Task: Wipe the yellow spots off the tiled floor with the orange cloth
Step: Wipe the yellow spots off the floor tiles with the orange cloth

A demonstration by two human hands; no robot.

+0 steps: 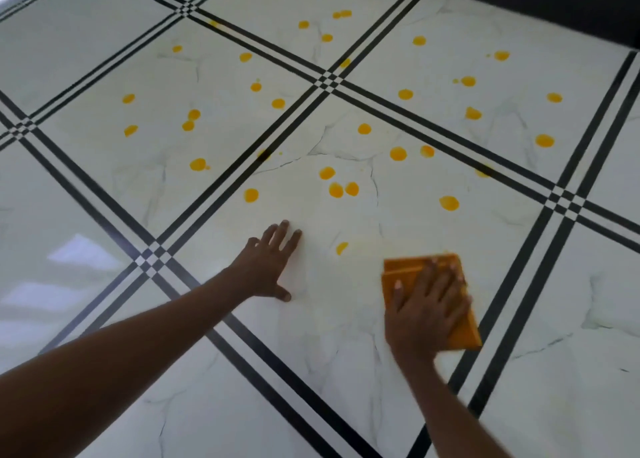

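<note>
We're down low over the glossy white marble-look tiled floor [104,284] with its black double grout lines, and both our arms are stretched out ahead. Our left hand [268,267] is planted flat on the tile, fingers spread wide and holding nothing. It looks like a brace, taking our weight so the other arm is free to scrub. Our right hand [427,307] lies palm-down on the folded square orange cloth [464,333], fingers splayed across it, pressing rather than gripping, which suits pushing it flat over the floor. The cloth sits in the near right part of the centre tile, folded into a thick pad so the whole palm can bear on it. The hand's edges are smeared by motion blur, so we can't say how hard the fingertips curl over the far edge.

The two hands are well apart, with a faint yellowish haze on the tile between and just beyond them, which we judge to be wiped residue. Just past that haze sits one half-smudged yellow spot [341,248], the nearest to the cloth and the likely next target. Beyond it the scattered round yellow spots [398,153] cover four tiles. Most of the job still lies ahead, we reckon.
</note>
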